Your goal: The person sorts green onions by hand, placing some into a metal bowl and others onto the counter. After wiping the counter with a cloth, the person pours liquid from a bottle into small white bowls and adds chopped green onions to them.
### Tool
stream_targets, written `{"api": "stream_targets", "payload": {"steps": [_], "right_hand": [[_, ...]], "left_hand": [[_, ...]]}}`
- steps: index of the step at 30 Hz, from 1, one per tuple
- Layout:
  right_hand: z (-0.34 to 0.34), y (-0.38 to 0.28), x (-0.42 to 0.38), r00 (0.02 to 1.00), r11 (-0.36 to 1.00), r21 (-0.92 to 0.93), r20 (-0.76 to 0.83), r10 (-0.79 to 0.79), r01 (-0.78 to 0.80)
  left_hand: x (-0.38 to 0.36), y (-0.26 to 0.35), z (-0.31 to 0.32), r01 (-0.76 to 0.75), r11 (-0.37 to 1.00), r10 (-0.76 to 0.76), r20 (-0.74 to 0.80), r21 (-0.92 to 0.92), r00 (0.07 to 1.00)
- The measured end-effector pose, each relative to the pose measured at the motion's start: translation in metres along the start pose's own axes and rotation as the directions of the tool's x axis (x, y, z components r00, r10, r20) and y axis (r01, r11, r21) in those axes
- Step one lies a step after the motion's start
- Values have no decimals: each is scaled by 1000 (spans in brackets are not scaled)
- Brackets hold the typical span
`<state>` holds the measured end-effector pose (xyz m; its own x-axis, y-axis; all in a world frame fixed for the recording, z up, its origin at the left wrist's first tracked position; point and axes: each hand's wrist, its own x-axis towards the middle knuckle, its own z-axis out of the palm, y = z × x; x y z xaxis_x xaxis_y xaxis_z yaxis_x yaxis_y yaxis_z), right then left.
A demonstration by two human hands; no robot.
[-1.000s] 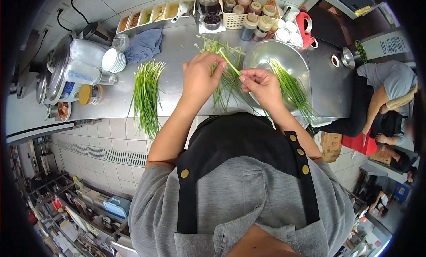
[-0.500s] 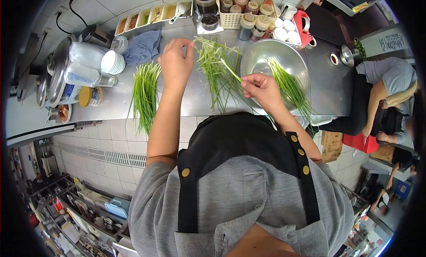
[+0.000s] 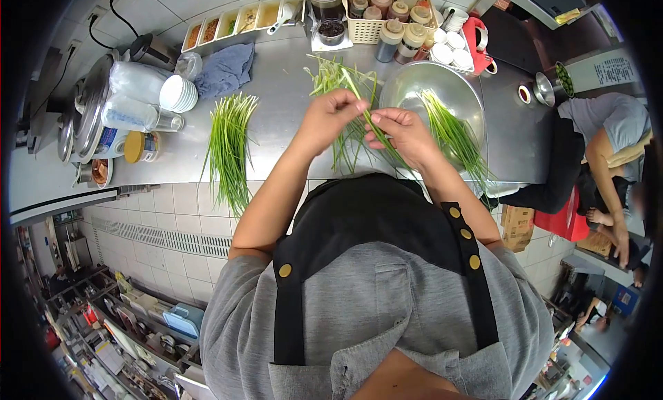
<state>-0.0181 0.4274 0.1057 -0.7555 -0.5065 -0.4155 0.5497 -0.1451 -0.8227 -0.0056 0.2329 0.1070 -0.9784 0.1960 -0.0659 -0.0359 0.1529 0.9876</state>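
Note:
My left hand [image 3: 333, 121] pinches a green onion stalk [image 3: 351, 82] in front of my chest. Close beside it, my right hand [image 3: 402, 132] has its fingers closed round the same stalk lower down. Beneath and behind the hands lies a loose, tangled pile of green trimmings [image 3: 324, 75] on the steel counter [image 3: 280, 138]. Left of my hands, a neat bunch of green onions [image 3: 231, 141] hangs over the counter's front edge. To the right, another bunch [image 3: 452, 134] rests in a large steel bowl [image 3: 404, 89], its green ends over the rim.
Sauce bottles in a cream basket [image 3: 364, 31] and a tray of condiments [image 3: 242, 20] stand at the back. A blue cloth [image 3: 224, 70], stacked white cups [image 3: 177, 94] and a yellow-lidded jar [image 3: 141, 147] are at left. A person [image 3: 601, 124] bends at the far right.
My left hand has come down and right from above the trimmings to the stalk and grips it. The stalk now stands more upright between both hands. The person at right has moved an arm.

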Motion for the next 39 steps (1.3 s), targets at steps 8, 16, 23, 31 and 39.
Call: {"api": "stream_targets", "payload": {"steps": [8, 16, 23, 31, 39], "right_hand": [[2, 7, 2, 974, 958, -283, 201, 110, -50], [-50, 32, 3, 987, 837, -541, -71, -143, 82], [-104, 29, 11, 849, 890, -439, -415, -325, 126], [-200, 60, 15, 608, 618, -785, -511, -608, -42], [-165, 45, 47, 696, 232, -841, -536, -477, -489]], "left_hand": [[-12, 24, -88, -92, 966, -42, -496, -242, 867], [-103, 91, -234, 69, 931, 300, -858, 359, 418], [-101, -46, -316, 711, 386, -171, -711, 588, 682], [-76, -201, -313, 758, 306, -311, -692, 575, 651], [-77, -180, -286, 749, 287, -239, -713, 597, 659]]}}
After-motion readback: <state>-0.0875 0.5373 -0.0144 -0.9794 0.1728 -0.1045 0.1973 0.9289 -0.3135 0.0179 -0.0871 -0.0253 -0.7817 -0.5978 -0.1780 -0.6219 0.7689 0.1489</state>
